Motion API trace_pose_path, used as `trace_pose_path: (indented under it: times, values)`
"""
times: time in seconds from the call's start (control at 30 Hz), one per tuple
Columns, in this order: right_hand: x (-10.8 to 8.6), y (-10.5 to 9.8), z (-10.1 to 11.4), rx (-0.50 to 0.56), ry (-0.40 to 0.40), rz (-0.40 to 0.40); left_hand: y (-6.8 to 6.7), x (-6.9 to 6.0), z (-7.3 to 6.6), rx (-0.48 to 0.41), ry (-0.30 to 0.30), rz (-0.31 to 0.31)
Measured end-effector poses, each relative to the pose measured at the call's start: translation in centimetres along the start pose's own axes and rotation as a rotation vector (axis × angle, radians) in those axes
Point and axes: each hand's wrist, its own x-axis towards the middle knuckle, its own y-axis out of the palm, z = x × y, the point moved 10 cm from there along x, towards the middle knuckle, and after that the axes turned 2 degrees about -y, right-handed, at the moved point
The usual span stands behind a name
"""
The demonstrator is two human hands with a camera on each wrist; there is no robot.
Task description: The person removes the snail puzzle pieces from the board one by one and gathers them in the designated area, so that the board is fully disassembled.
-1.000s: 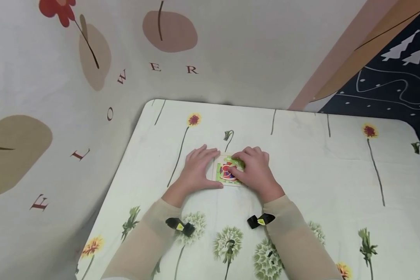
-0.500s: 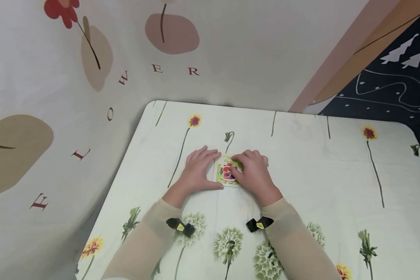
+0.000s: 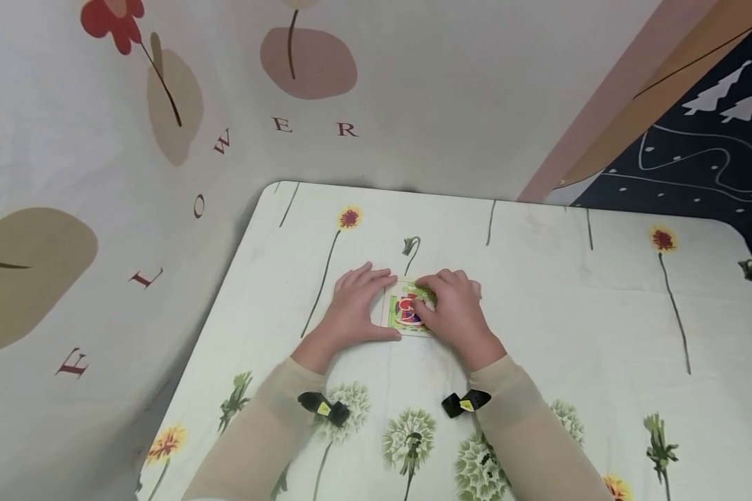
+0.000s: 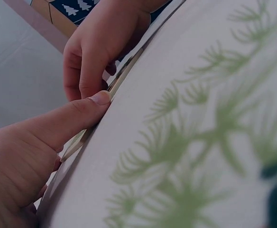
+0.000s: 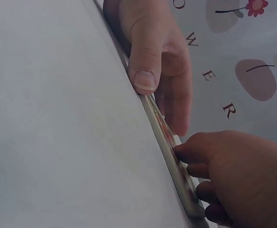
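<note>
A small square board (image 3: 407,321) with a bright red, purple and green picture, like a child's wooden puzzle, lies flat on the table. My left hand (image 3: 351,309) holds its left side, thumb along the near edge and fingers at the far edge. From the right, my right hand (image 3: 459,309) curls over the picture, thumb and forefinger touching its face. In the right wrist view the puzzle's pale edge (image 5: 164,147) shows, with the right fingertips (image 5: 205,191) bent down along it. The right hand hides part of the picture; whether a loose piece lies beneath cannot be seen.
A white cloth (image 3: 576,313) printed with flowers and dandelions covers the table. Behind it hangs a pale printed curtain (image 3: 439,104) with lettering, and a dark panel with trees (image 3: 714,153) stands at the right. Black wrist cameras (image 3: 332,410) sit on both sleeves.
The right hand has shifted very slightly left, its thumb still on the picture. The left hand keeps its place at the puzzle's left side. The head view has tilted a little.
</note>
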Motion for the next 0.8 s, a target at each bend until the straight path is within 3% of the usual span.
trace_pose_path:
  times: [0.43,0.8]
  values:
    - [0.16,0.27,-0.53,0.003,0.083,0.117,0.01,0.14,-0.21,0.005,-0.002,0.009]
    - [0.28,0.77,-0.73,0.025,0.121,0.167,-0.03,0.06,-0.12,0.000,-0.005,0.012]
